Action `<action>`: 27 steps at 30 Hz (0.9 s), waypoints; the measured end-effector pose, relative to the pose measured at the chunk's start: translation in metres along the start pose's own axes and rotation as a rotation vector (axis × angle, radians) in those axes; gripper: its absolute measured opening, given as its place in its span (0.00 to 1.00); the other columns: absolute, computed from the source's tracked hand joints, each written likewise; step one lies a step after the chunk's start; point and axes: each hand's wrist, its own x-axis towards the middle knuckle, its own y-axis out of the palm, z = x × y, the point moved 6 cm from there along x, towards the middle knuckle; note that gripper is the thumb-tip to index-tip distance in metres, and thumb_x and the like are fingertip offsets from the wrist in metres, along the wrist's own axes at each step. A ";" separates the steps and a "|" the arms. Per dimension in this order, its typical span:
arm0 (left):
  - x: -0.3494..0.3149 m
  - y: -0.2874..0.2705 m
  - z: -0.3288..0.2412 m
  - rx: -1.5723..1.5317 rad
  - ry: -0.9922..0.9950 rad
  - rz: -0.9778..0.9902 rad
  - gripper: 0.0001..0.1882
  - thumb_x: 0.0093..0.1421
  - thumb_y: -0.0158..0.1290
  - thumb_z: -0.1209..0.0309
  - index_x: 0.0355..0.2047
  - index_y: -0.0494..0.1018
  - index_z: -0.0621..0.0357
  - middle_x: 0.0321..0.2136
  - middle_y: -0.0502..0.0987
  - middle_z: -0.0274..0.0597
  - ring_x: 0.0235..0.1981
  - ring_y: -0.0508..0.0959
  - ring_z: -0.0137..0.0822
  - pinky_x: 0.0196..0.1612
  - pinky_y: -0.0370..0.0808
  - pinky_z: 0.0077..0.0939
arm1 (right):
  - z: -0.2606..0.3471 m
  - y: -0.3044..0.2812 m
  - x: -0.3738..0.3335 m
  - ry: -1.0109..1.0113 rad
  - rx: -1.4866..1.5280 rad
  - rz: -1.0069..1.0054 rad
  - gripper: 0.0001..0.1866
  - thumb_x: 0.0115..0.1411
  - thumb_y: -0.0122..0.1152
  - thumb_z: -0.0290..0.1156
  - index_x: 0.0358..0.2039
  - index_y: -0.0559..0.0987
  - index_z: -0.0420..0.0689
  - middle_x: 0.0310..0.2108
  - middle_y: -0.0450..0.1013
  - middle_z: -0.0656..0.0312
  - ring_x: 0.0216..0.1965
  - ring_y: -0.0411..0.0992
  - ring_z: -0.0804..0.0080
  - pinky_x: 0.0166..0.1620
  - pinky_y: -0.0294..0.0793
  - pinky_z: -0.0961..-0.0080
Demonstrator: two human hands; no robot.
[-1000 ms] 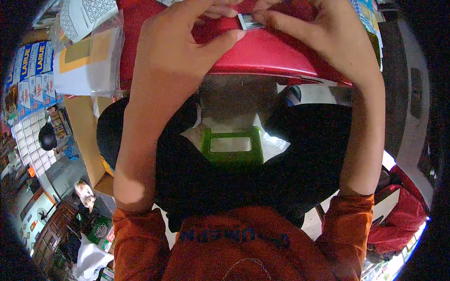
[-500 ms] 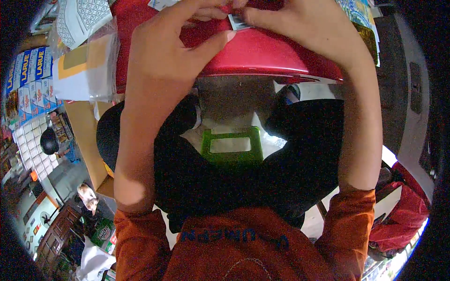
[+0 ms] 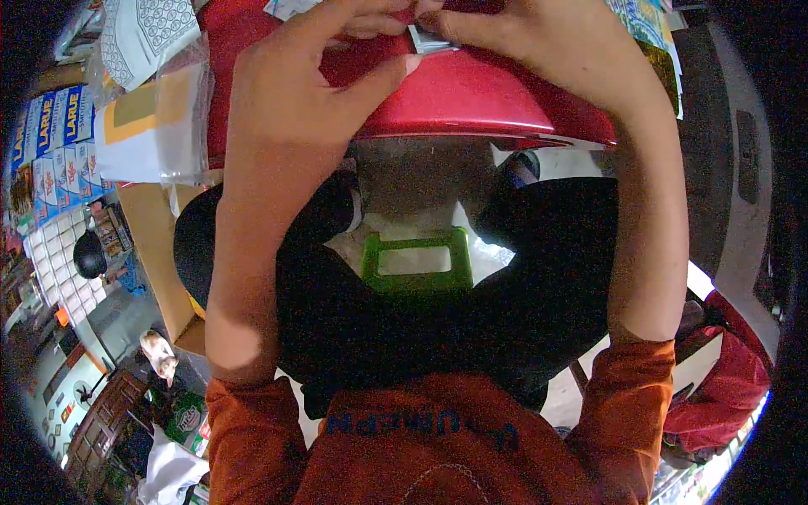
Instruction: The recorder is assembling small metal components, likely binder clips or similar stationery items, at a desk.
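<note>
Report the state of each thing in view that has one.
small flat piece: partly covered
left hand: thumb and fingers apart
right hand: thumb at the small flat piece's edge
red tabletop: partly covered
clear plastic sleeve: sheets inside
blue-and-white cartons: stacked
green frame: partly in shadow
cat: too small to tell its posture

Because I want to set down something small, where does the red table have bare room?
The glossy red table shows a bare patch between the left hand and right hand, from the small flat silvery piece down to the near edge. It is crowded at far left, with a clear plastic sleeve and patterned white paper, and at far right, with colourful printed sheets.
</note>
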 end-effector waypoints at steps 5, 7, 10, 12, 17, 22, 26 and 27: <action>-0.004 -0.002 -0.012 0.158 -0.037 -0.037 0.20 0.62 0.65 0.74 0.54 0.79 0.66 0.45 0.85 0.53 0.48 0.85 0.42 0.55 0.79 0.35 | -0.013 0.008 0.006 -0.047 0.054 -0.003 0.07 0.59 0.69 0.25 0.35 0.83 0.34 0.37 0.77 0.51 0.43 0.77 0.55 0.49 0.76 0.63; 0.002 -0.005 -0.002 -0.019 -0.062 0.037 0.20 0.62 0.66 0.74 0.53 0.79 0.66 0.45 0.85 0.53 0.48 0.85 0.42 0.54 0.79 0.35 | -0.013 0.005 0.005 -0.034 0.047 0.002 0.08 0.59 0.69 0.26 0.34 0.83 0.33 0.37 0.77 0.51 0.43 0.77 0.56 0.49 0.76 0.63; 0.001 -0.004 0.022 0.022 0.047 0.002 0.20 0.61 0.67 0.73 0.53 0.79 0.66 0.44 0.85 0.53 0.48 0.85 0.42 0.54 0.80 0.34 | -0.010 0.005 0.006 -0.030 0.032 -0.026 0.08 0.59 0.69 0.26 0.35 0.83 0.33 0.37 0.77 0.51 0.42 0.77 0.56 0.48 0.77 0.63; -0.001 -0.006 0.023 0.013 0.048 -0.010 0.20 0.61 0.67 0.73 0.53 0.79 0.66 0.44 0.85 0.53 0.48 0.85 0.42 0.54 0.80 0.34 | -0.012 0.005 0.005 -0.038 0.043 -0.039 0.08 0.59 0.69 0.26 0.36 0.83 0.34 0.37 0.78 0.51 0.40 0.78 0.57 0.46 0.78 0.63; -0.010 -0.009 -0.017 0.183 -0.110 -0.040 0.22 0.62 0.67 0.73 0.55 0.77 0.67 0.45 0.84 0.52 0.50 0.85 0.41 0.55 0.80 0.34 | 0.002 -0.003 -0.007 0.078 0.078 -0.022 0.10 0.62 0.68 0.27 0.39 0.83 0.33 0.36 0.80 0.51 0.36 0.79 0.63 0.42 0.80 0.65; -0.010 -0.013 0.011 -0.389 -0.346 0.120 0.32 0.65 0.66 0.72 0.66 0.66 0.65 0.53 0.80 0.56 0.56 0.82 0.43 0.62 0.79 0.35 | 0.033 0.002 -0.020 0.197 -0.092 -0.234 0.12 0.69 0.63 0.28 0.45 0.80 0.30 0.34 0.81 0.51 0.35 0.80 0.68 0.41 0.80 0.69; -0.008 -0.008 0.001 -0.395 -0.406 0.120 0.33 0.66 0.65 0.73 0.68 0.64 0.63 0.55 0.79 0.58 0.57 0.81 0.44 0.62 0.79 0.36 | 0.016 -0.005 -0.023 0.326 0.047 -0.134 0.13 0.69 0.62 0.28 0.48 0.78 0.30 0.35 0.81 0.51 0.36 0.80 0.68 0.42 0.80 0.68; -0.008 -0.009 0.002 -0.399 -0.399 0.116 0.33 0.66 0.65 0.73 0.68 0.64 0.63 0.54 0.80 0.58 0.57 0.81 0.44 0.62 0.79 0.36 | 0.010 -0.006 -0.022 0.342 0.210 -0.084 0.14 0.70 0.61 0.28 0.49 0.78 0.29 0.34 0.81 0.50 0.36 0.80 0.68 0.42 0.81 0.68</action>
